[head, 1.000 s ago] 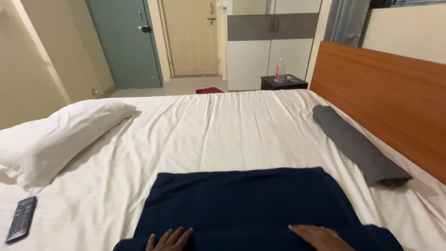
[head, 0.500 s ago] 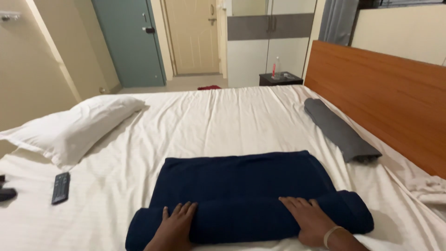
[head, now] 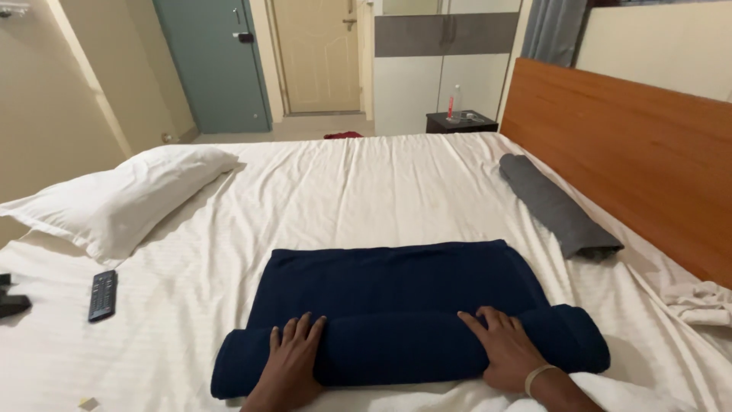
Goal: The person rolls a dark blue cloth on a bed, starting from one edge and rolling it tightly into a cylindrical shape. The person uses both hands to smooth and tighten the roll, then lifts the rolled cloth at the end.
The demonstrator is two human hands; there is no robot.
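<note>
As the navy towel (head: 404,305) lies half-rolled on the bed (head: 366,191), left hand (head: 293,362) and right hand (head: 507,351) press flat, fingers spread, on its roll to keep it tight.

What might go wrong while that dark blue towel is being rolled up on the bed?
The roll may go crooked: the left hand and right hand press only the middle of the navy towel, leaving both ends free. The flat half could bunch up on the wrinkled white sheet. The roll sits near the bed's edge and might slip off.
</note>
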